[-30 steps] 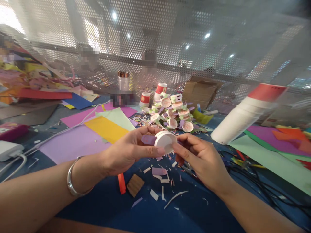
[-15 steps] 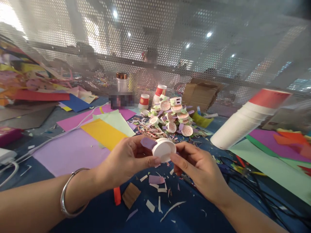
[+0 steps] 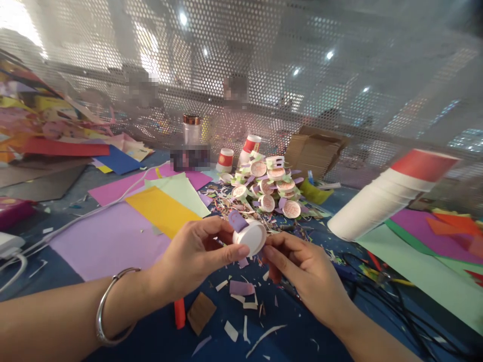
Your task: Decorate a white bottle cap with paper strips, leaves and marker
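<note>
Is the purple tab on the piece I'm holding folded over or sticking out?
Sticking out: the purple tab juts upward past the white round piece in your left hand.

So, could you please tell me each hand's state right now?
Left hand: closed, holding the white round piece.
Right hand: curled at its edge; whether it grips cannot be told.

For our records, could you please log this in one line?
left hand: holds white disc; right hand: beside it; purple tab: projecting
</note>
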The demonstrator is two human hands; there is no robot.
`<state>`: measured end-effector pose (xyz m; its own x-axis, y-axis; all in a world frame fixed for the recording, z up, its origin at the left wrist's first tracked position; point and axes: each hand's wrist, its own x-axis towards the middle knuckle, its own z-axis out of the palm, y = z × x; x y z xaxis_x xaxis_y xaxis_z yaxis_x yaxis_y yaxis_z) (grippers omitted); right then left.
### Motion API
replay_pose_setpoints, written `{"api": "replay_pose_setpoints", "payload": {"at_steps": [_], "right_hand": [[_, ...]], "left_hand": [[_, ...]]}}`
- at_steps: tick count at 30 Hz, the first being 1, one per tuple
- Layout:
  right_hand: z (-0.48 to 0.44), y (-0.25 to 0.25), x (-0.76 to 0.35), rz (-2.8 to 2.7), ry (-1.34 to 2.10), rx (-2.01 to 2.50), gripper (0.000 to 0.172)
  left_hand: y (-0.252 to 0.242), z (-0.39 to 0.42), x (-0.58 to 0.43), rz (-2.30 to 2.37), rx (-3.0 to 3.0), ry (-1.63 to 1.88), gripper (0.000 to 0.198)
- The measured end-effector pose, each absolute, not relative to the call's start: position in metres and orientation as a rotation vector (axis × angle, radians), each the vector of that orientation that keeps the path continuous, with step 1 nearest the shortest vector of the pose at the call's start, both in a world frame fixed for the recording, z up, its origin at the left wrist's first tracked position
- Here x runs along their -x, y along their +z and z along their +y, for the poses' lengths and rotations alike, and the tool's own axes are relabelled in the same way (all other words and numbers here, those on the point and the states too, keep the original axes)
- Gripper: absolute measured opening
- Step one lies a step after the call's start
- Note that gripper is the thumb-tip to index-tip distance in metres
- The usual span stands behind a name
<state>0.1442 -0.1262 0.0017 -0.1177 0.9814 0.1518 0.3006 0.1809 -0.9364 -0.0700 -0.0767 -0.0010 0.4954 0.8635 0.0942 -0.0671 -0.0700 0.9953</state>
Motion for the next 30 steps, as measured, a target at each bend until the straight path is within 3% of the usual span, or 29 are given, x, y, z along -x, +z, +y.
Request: {"api": "replay_pose_setpoints", "payload": {"at_steps": [7,17,24,30], "right_hand": [[-0.126,-0.003,-0.144,-1.617,1.02,1.267,0.024],[-0.138,0.003,-0.145,-1.766,0.414,1.271,0.014],[-0.138,0.002,-0.141,-1.932,0.419,1.14,0.008],[-0.137,0.004,-0.142,-1.933,0.48,1.136,0.002]], "left_hand": [[0.006,-0.081,0.074,0.786,-1.779,0.954,0.021],[0.008,-0.083,0.077,0.778,-2.134,0.914,0.024],[0.007,-0.086,0.077,0.701,-2.119,0.75,0.031],[-0.003,-0.087,0.07,0.634,-2.004,0.836,0.032]]}}
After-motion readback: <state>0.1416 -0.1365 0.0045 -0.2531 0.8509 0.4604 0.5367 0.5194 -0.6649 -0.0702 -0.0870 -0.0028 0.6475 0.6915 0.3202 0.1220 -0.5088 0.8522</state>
